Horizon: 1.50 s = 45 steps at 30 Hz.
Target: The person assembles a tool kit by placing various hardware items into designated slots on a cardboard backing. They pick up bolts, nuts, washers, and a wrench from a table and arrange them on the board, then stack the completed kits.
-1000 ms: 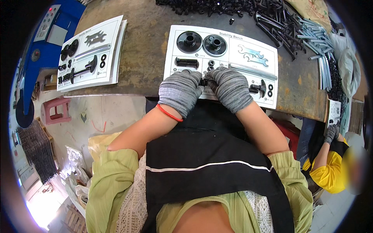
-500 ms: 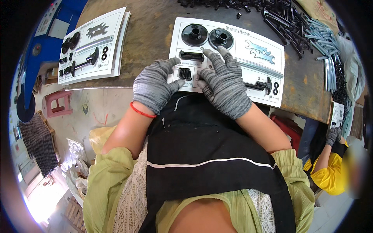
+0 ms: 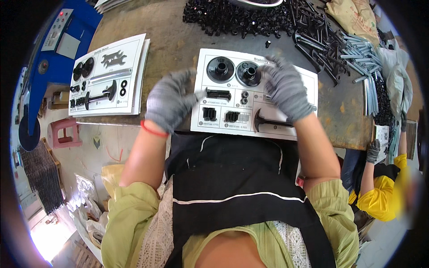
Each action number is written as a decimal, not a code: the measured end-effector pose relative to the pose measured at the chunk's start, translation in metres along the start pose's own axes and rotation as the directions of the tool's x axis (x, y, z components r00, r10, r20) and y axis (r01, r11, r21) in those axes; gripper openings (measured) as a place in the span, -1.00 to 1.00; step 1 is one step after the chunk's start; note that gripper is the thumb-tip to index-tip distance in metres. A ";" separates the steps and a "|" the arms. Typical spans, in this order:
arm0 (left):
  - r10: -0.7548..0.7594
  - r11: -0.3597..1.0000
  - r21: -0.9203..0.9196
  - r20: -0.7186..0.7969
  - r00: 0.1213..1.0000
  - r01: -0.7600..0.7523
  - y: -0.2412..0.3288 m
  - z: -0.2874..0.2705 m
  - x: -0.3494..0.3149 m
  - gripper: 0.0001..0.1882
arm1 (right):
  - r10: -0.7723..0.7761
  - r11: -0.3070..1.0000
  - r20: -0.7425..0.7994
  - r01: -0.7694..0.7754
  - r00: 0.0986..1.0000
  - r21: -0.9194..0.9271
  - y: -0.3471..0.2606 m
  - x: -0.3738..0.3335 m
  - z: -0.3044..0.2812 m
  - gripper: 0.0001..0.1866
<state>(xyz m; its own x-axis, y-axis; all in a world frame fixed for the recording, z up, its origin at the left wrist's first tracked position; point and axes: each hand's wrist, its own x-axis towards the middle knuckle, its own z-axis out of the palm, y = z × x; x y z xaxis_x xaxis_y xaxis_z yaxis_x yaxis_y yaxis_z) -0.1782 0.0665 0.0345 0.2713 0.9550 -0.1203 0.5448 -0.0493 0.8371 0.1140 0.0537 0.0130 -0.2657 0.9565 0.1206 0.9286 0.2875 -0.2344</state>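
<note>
A white parts card lies between and partly beneath the person's two gloved hands, its black discs toward the far edge. The left hand is spread at the card's left edge, thumb over it; the right hand is loosely open above the right half. Neither appears to grip anything, though blur hides whether fingertips touch. On the worn workbench are black hardware and silver tubes; a pink stool stands left, a yellow-clad co-worker right.
</note>
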 end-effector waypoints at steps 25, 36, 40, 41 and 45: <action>0.054 0.992 0.124 -0.244 0.968 -0.025 -0.019 0.009 0.171 -0.76 | 0.101 0.995 0.026 -0.101 0.995 -0.008 0.048 0.130 0.031 -0.77; -0.211 0.847 0.477 -0.103 0.972 0.234 0.016 0.019 0.180 -0.63 | 0.176 0.979 0.079 -0.182 0.981 0.089 0.038 0.125 0.023 -0.79; -0.018 0.876 0.479 -0.064 0.998 0.046 0.014 0.022 0.167 -0.72 | 0.194 0.953 -0.028 -0.181 0.981 0.244 0.028 0.063 -0.003 -0.80; 0.035 0.909 0.416 -0.008 0.999 -0.029 0.019 0.021 0.153 -0.75 | 0.221 0.923 -0.054 -0.191 0.974 0.335 0.020 0.042 -0.007 -0.81; 0.115 0.983 0.127 0.163 0.980 -0.136 0.034 0.034 0.048 -0.72 | 0.181 0.839 0.050 -0.181 0.982 0.513 -0.026 -0.025 -0.019 -0.85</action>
<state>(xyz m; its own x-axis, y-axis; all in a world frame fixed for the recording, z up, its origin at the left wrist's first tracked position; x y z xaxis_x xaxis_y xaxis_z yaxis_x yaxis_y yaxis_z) -0.1200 0.1004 0.0389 0.4577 0.8824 -0.1089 0.5989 -0.2155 0.7712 0.1014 0.0212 0.0346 -0.1055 0.9940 0.0279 0.6946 0.0937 -0.7133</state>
